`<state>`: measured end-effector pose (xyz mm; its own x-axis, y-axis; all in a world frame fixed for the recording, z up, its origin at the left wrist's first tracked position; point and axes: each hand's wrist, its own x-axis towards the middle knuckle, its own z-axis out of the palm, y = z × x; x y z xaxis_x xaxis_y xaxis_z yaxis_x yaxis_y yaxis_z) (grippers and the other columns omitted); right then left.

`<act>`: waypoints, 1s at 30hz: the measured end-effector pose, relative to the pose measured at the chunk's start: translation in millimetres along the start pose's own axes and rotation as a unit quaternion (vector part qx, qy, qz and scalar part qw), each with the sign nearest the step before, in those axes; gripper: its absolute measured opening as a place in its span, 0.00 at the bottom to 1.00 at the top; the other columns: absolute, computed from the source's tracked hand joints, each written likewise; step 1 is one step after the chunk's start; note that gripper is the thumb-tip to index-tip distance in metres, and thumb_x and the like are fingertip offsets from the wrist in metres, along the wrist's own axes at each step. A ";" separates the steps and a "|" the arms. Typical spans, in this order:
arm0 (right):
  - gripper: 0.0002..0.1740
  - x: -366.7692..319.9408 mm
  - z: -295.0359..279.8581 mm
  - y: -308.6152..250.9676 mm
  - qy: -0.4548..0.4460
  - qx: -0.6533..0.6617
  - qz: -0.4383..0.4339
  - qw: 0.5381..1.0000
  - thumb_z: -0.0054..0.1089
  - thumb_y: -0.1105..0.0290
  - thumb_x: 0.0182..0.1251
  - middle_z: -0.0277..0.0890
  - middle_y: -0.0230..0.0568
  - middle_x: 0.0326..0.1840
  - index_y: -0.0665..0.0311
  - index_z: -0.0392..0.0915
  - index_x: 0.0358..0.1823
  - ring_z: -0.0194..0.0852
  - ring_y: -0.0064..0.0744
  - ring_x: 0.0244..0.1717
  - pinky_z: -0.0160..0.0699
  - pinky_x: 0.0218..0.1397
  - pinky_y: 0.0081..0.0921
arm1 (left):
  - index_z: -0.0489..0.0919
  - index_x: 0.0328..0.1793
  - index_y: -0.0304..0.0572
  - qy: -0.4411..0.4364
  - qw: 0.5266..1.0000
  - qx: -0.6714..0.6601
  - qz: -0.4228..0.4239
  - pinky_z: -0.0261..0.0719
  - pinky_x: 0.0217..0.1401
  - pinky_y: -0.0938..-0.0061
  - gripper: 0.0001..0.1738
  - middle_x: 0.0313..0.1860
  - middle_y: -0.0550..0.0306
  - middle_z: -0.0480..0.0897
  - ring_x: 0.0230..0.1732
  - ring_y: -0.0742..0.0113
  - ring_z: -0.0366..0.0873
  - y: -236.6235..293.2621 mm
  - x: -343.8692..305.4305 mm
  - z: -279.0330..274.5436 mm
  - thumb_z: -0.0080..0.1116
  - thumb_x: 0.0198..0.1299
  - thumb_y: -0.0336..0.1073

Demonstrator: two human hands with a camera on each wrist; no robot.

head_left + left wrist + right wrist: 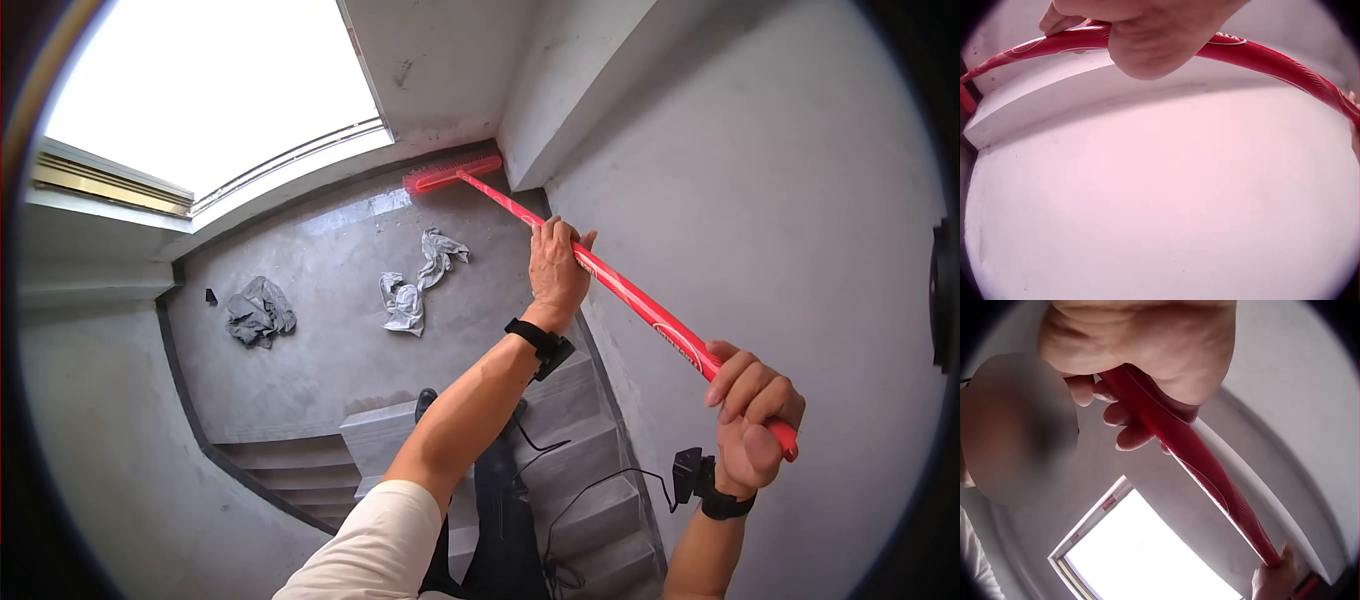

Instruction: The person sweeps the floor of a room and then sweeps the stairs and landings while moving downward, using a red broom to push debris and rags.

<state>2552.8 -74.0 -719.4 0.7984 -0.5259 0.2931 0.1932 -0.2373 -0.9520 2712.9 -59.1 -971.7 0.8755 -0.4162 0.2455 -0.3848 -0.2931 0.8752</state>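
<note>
A red broom with a long patterned handle (640, 300) slants across the head view. Its bristled head (430, 182) rests on the grey landing floor in the far corner, below the window wall. My left hand (560, 270) grips the handle partway along. Near the handle's end, my right hand (755, 410) has its fingers curled round it. The left wrist view shows the left hand (1154, 37) over the red handle (1272, 62). In the right wrist view, the right hand (1141, 350) wraps the upper handle (1197, 469), and the left hand (1275, 578) shows lower down.
Crumpled light grey cloths (405, 305) and a darker grey cloth (262, 312) lie on the landing, with a small black piece (211, 296) beside them. Steps descend on the left (290, 465), and more steps (590, 450) run beneath me. A bright window (220, 90) stands upper left; a wall (780, 200) flanks the right.
</note>
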 end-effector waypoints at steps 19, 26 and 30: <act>0.13 56.4 17.8 99.8 0.034 0.076 -0.009 0.996 0.47 0.66 0.48 0.55 0.34 0.14 0.59 0.55 0.16 0.55 0.31 0.22 0.69 0.48 0.41 | 0.72 0.36 0.37 -0.008 1.000 0.029 0.003 0.72 0.46 0.57 0.17 0.39 0.45 0.76 0.45 0.45 0.74 -88.3 57.3 31.8 0.61 0.60 0.44; 0.14 53.9 7.1 55.3 0.003 0.130 0.002 0.992 0.49 0.66 0.51 0.55 0.33 0.13 0.58 0.55 0.16 0.54 0.30 0.20 0.67 0.42 0.40 | 0.73 0.35 0.37 -0.052 0.992 0.102 -0.057 0.74 0.47 0.56 0.19 0.40 0.46 0.77 0.48 0.46 0.74 -47.6 36.3 -14.5 0.61 0.60 0.48; 0.17 48.7 -9.5 22.5 -0.014 0.091 -0.028 0.995 0.51 0.61 0.56 0.58 0.31 0.14 0.56 0.57 0.16 0.57 0.29 0.20 0.69 0.44 0.40 | 0.73 0.35 0.37 -0.028 0.998 0.056 -0.014 0.74 0.47 0.56 0.18 0.41 0.46 0.77 0.48 0.46 0.74 -15.7 48.9 0.5 0.60 0.60 0.47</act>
<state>2590.6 -112.8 -725.7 0.7987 -0.4928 0.3452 0.3353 -0.1118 -0.9354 2761.6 -75.3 -973.7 0.8699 -0.4533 0.1947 -0.3930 -0.3983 0.8288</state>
